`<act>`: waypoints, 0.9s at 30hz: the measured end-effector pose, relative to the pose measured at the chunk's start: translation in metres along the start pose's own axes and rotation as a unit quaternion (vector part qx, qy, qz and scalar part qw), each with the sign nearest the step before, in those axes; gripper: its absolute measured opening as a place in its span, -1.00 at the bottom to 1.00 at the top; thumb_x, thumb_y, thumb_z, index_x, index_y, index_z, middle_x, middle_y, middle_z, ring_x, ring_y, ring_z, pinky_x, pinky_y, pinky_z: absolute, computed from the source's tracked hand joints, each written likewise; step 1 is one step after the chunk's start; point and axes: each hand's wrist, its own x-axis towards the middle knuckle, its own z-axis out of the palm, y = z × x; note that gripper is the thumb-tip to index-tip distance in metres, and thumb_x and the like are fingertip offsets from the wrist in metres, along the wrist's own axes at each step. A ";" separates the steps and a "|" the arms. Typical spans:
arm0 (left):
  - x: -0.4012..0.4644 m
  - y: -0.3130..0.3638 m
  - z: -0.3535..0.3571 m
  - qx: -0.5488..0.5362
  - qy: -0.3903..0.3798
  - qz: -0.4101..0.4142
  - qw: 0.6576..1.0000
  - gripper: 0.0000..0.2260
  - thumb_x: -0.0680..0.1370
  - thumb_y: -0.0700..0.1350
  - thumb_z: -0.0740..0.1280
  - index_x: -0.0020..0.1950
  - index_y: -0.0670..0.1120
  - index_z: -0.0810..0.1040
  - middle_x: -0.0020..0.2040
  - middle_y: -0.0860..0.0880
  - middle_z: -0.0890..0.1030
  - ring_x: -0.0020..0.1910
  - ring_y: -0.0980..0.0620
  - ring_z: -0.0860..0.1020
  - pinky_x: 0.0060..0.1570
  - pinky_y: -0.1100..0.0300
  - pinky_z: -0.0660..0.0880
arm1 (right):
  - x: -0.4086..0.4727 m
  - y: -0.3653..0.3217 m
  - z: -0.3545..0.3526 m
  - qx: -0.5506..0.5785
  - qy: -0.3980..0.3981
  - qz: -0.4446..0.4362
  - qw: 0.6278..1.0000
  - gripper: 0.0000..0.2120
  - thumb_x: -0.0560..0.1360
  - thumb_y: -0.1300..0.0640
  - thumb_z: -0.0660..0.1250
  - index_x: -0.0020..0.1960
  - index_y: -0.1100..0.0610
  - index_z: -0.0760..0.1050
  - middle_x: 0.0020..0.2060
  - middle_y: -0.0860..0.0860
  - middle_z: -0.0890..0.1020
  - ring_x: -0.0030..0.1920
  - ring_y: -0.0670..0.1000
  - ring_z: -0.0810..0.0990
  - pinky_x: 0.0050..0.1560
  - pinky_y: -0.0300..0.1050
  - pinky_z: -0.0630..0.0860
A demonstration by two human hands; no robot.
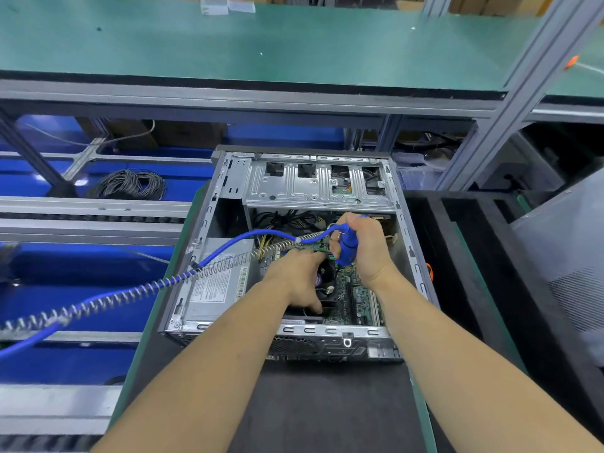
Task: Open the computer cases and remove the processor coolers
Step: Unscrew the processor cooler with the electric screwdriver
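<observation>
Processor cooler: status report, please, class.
Right hand grips blue driver. Left hand rests on cooler. Case open. Cooler still mounted.

**Open case, both hands inside at the cooler**

Computer case (295, 250) lies open on the dark mat (327, 407), side panel off, drive cage (318, 184) at the far end. Power supply (217, 282) sits along the case's left wall. Left hand (299, 276) rests on the black processor cooler (327, 286), thumb down its near side. Right hand (362, 246) grips a blue powered screwdriver (347, 248) upright, just beside the cooler, over the motherboard (359, 299). Its blue hose (130, 292), spring-wrapped, runs off over the case's left edge.
</observation>
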 end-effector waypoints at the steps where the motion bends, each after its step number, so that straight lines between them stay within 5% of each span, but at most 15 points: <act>1: 0.000 0.000 0.000 -0.003 0.000 -0.001 1.000 -0.18 0.19 0.15 0.63 0.38 0.05 0.40 0.21 0.05 0.53 0.25 -0.05 0.45 0.09 -0.11 0.56 | 0.000 0.000 0.001 -0.005 -0.006 -0.003 1.000 -0.53 0.36 -0.16 0.25 -0.29 0.31 0.40 -0.47 0.24 0.43 -0.44 0.12 0.36 -0.28 -0.08 0.35; 10: -0.004 -0.006 -0.003 -0.077 0.057 0.002 0.995 -0.04 0.18 0.15 0.63 0.50 -0.01 0.33 0.35 0.00 0.51 0.30 -0.10 0.48 0.18 0.04 0.51 | -0.003 -0.013 -0.003 0.068 0.049 -0.022 0.996 -0.49 0.31 -0.48 0.37 -0.38 -0.02 0.53 -0.46 0.02 0.53 -0.42 0.08 0.45 -0.18 -0.03 0.44; 15: -0.004 0.000 -0.002 0.038 0.047 0.039 0.997 0.01 0.23 0.23 0.59 0.57 0.04 0.20 0.40 -0.01 0.43 0.35 -0.12 0.41 0.27 -0.08 0.46 | -0.008 -0.026 0.001 0.066 0.071 -0.037 0.995 -0.59 0.37 -0.38 0.34 -0.32 -0.04 0.46 -0.47 0.05 0.50 -0.45 0.06 0.42 -0.33 -0.10 0.40; 17: -0.006 0.002 -0.004 0.052 0.077 0.042 0.995 0.00 0.26 0.23 0.56 0.59 0.04 0.17 0.39 -0.01 0.42 0.31 -0.11 0.40 0.29 -0.02 0.44 | -0.010 -0.042 0.008 0.007 0.056 -0.056 0.997 -0.69 0.38 -0.31 0.30 -0.29 -0.08 0.44 -0.47 0.01 0.50 -0.45 0.04 0.43 -0.37 -0.11 0.38; 21: -0.018 0.010 -0.014 -0.015 0.133 0.069 0.989 -0.01 0.25 0.30 0.52 0.58 0.06 0.21 0.28 0.05 0.47 0.22 -0.06 0.43 0.20 0.03 0.46 | -0.007 -0.081 0.023 -0.233 -0.031 -0.079 0.969 -0.46 0.33 -0.52 0.25 -0.04 -0.07 0.38 -0.37 0.02 0.55 -0.39 -0.02 0.50 -0.30 -0.01 0.49; 24: -0.034 0.019 -0.023 0.019 0.150 0.112 0.982 -0.02 0.26 0.25 0.51 0.59 0.06 0.19 0.38 0.05 0.44 0.28 -0.06 0.42 0.24 0.03 0.45 | 0.004 -0.114 0.026 -0.359 -0.059 -0.076 0.928 -0.59 0.39 -0.40 0.29 -0.01 -0.12 0.33 -0.22 0.11 0.61 -0.36 -0.01 0.48 -0.25 -0.03 0.47; 27: -0.058 0.023 -0.038 -0.025 0.153 0.163 0.974 -0.06 0.24 0.15 0.56 0.56 0.04 0.26 0.34 0.08 0.47 0.26 0.00 0.43 0.27 0.05 0.43 | 0.016 -0.141 0.016 -0.375 -0.048 -0.106 0.920 -0.76 0.47 -0.19 0.41 -0.04 -0.13 0.39 -0.20 -0.05 0.62 -0.40 -0.08 0.48 -0.39 -0.21 0.40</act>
